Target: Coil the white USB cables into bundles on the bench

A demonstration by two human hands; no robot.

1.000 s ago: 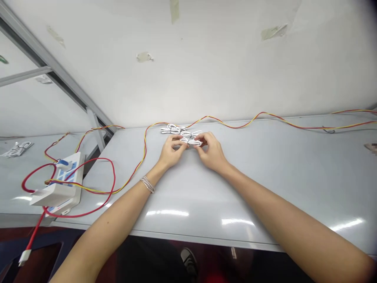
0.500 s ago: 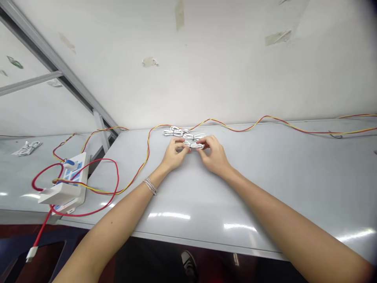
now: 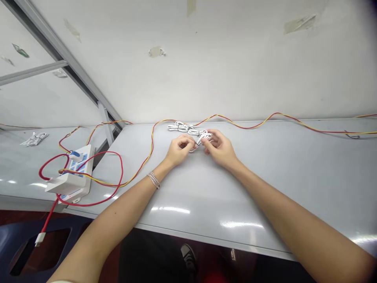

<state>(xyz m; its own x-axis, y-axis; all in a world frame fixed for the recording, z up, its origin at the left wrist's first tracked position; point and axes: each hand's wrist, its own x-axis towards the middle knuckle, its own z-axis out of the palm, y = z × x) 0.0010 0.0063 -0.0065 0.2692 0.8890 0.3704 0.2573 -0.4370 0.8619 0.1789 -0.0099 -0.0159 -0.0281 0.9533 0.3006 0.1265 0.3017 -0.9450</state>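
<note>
A coiled white cable (image 3: 203, 137) with a dark tie round its middle is held tilted between my two hands, just above the grey table (image 3: 235, 188). My right hand (image 3: 220, 147) has its fingers closed on the coil's right part. The thumb and forefinger of my left hand (image 3: 180, 149) pinch at the tie and the coil's left end. Right behind lie more tied white cable bundles (image 3: 180, 126), one of them partly hidden by the held coil.
A red and yellow wire (image 3: 152, 137) runs along the wall. To the left, a white power strip (image 3: 84, 165) carries plugs and a looped red cable (image 3: 121, 169). Farther left lies another white cable bundle (image 3: 34, 139). A metal frame (image 3: 67, 67) rises behind.
The white coil has gone from lying level on the table to being tilted up, its right end higher. My right hand turned with it, and the whole view shifted slightly.
</note>
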